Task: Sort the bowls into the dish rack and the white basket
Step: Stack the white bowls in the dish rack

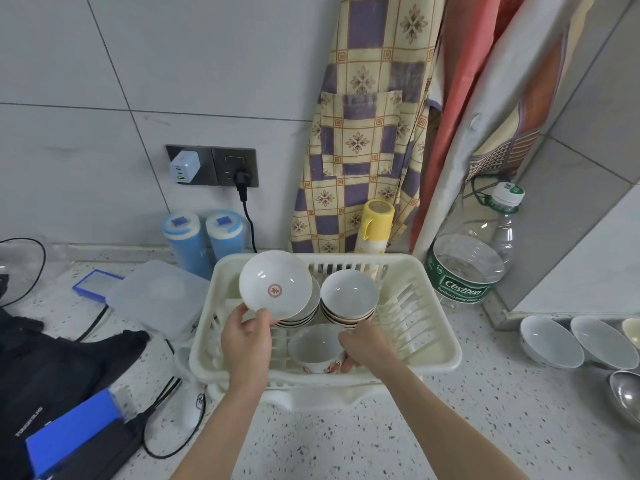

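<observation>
We see the left hand [246, 336] pinching a shallow white bowl [275, 281] by its lower rim, thumb on the inner face, fingers behind; the bowl is tilted up toward us, red round emblem at its centre, held over the back-left part of the white basket [433, 327]. Just behind and under it sits a stack of shallow bowls [300, 315] in the basket. To the right of that, a stack of deeper bowls [349, 299], top one upright, also in the basket. The right hand [363, 346] grips a patterned bowl [317, 348] at its right side, fingers curled round the rim and wall; this bowl is in the basket's front-middle, opening facing up and slightly to us. The basket rests on a speckled counter [346, 445]. At far right, well apart from the basket, two white bowls [550, 341] lean in a row, with a metal bowl [627, 393] near them. A clear water bottle [467, 268] lies just beside the basket's back-right corner, a yellow cup [375, 225] behind the basket, two blue canisters [204, 237] back-left.
</observation>
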